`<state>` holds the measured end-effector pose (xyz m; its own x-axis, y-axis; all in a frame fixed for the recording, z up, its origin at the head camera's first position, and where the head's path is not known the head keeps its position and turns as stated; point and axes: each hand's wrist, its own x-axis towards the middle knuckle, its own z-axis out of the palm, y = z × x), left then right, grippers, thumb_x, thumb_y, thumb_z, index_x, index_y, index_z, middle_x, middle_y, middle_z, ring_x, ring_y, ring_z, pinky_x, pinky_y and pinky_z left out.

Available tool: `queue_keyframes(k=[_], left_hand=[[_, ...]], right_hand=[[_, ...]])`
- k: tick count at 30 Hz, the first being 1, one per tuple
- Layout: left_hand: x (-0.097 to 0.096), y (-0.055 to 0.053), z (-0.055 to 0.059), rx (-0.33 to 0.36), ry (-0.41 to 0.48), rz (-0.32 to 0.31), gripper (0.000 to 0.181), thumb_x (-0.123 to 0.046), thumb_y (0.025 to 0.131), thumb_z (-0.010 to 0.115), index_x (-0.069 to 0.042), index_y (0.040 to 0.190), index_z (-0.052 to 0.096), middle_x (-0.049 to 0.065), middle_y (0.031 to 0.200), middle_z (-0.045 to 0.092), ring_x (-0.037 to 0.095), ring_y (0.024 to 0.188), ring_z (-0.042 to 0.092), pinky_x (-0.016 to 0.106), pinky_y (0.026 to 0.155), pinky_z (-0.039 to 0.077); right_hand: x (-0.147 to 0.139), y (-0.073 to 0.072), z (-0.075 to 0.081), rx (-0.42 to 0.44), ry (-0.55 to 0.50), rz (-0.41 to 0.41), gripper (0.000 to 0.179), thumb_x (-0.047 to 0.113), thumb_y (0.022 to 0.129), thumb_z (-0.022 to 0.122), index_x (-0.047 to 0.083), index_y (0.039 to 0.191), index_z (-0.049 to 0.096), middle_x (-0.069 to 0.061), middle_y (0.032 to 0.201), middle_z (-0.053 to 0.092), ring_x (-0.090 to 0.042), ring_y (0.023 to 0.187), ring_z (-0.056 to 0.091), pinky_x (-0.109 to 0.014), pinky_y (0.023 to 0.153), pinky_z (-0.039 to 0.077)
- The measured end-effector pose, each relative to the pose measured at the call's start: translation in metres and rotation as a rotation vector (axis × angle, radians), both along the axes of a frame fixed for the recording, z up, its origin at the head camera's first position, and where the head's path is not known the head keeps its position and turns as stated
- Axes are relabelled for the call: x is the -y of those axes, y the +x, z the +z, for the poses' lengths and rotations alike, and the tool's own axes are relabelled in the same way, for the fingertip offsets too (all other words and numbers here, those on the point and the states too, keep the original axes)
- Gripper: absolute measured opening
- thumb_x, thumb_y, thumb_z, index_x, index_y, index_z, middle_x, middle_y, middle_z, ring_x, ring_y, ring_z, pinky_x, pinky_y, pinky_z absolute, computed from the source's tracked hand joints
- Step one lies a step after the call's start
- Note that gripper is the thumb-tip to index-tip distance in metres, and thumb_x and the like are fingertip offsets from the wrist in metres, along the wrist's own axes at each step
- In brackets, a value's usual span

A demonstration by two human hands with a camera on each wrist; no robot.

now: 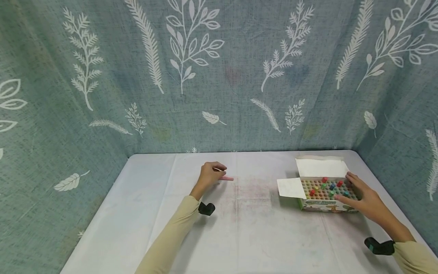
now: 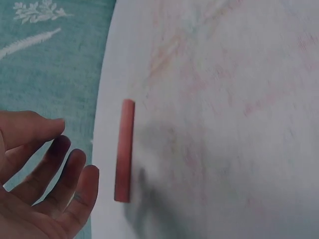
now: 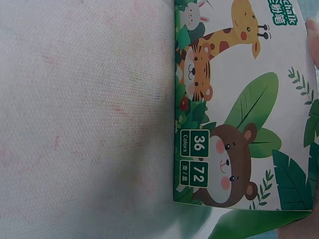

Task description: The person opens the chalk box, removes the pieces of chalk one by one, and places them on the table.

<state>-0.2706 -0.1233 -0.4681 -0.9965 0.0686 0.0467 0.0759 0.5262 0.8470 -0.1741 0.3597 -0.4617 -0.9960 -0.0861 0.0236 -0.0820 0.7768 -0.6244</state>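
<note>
Chalk stick lies on the cloth, nearest the left hand.
In the head view it sits at four o'clock from loosely curled, empty fingers, long axis nine-to-three; the right hand grips the chalk box.

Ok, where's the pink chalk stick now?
In the head view, the pink chalk stick lies on the white cloth, just right of the left hand and left of the chalk box.
</note>
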Motion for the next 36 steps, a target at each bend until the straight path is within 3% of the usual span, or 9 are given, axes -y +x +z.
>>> queue_keyframes(k=[4,11,16,20,24,27,32,36], left_hand=[[-0.009,0.001,0.006,0.019,0.066,-0.012,0.018,-0.006,0.083,0.07,-0.001,0.1,0.072,0.008,0.096,0.069,0.019,0.084,0.064,0.033,0.075,0.053],[-0.027,0.007,0.019,0.098,0.259,-0.073,0.014,-0.004,0.084,0.069,-0.005,0.098,0.072,0.009,0.095,0.065,0.024,0.087,0.063,0.044,0.07,0.056],[-0.041,0.01,0.028,0.058,0.182,-0.133,0.011,-0.011,0.086,0.069,-0.015,0.095,0.073,0.003,0.092,0.067,0.025,0.087,0.064,0.049,0.069,0.055],[-0.052,0.011,0.034,-0.012,0.126,-0.196,0.011,-0.012,0.087,0.069,-0.014,0.097,0.073,0.001,0.092,0.068,0.017,0.082,0.065,0.044,0.07,0.054],[-0.065,0.013,0.04,-0.044,0.077,-0.219,0.01,-0.012,0.086,0.07,-0.016,0.095,0.074,-0.003,0.09,0.069,0.009,0.08,0.064,0.04,0.077,0.052],[-0.075,0.016,0.045,-0.054,0.061,-0.236,0.011,-0.012,0.086,0.07,-0.016,0.095,0.074,-0.004,0.09,0.069,0.009,0.081,0.064,0.037,0.076,0.052],[-0.088,0.02,0.053,-0.09,0.07,-0.285,0.012,-0.009,0.087,0.069,-0.012,0.097,0.073,0.004,0.096,0.069,0.012,0.083,0.063,0.025,0.067,0.052],[-0.098,0.024,0.055,-0.114,0.071,-0.318,0.012,-0.01,0.087,0.069,-0.012,0.098,0.073,0.004,0.096,0.069,0.013,0.085,0.064,0.023,0.066,0.051]], right_hand=[[0.001,0.001,0.002,0.019,-0.004,0.0,0.1,0.044,0.086,0.067,0.001,0.151,0.004,-0.028,0.153,0.002,-0.053,0.135,0.003,-0.075,0.092,0.016],[0.001,0.002,0.001,0.013,-0.012,0.0,0.099,0.044,0.086,0.066,0.003,0.151,0.004,-0.029,0.153,0.002,-0.055,0.135,0.004,-0.075,0.09,0.017],[0.001,0.002,0.0,0.001,-0.008,-0.002,0.098,0.044,0.086,0.066,0.003,0.151,0.005,-0.028,0.153,0.002,-0.054,0.135,0.004,-0.075,0.09,0.018],[0.001,0.002,0.001,-0.007,-0.017,0.007,0.097,0.042,0.086,0.067,0.004,0.152,0.005,-0.027,0.154,0.002,-0.054,0.135,0.003,-0.075,0.09,0.017],[-0.001,0.003,0.001,-0.012,-0.03,0.018,0.096,0.041,0.087,0.067,0.005,0.152,0.006,-0.027,0.154,0.002,-0.054,0.135,0.003,-0.076,0.089,0.017],[-0.001,0.003,0.001,-0.018,-0.03,0.018,0.096,0.041,0.087,0.067,0.004,0.152,0.006,-0.028,0.153,0.003,-0.054,0.135,0.003,-0.075,0.09,0.017],[-0.002,0.002,0.002,-0.008,-0.032,0.012,0.097,0.041,0.086,0.067,0.003,0.151,0.007,-0.028,0.153,0.003,-0.054,0.135,0.003,-0.075,0.09,0.017],[-0.001,0.001,0.002,-0.006,-0.036,0.01,0.097,0.041,0.086,0.067,0.002,0.151,0.007,-0.027,0.154,0.003,-0.053,0.136,0.003,-0.075,0.09,0.017]])
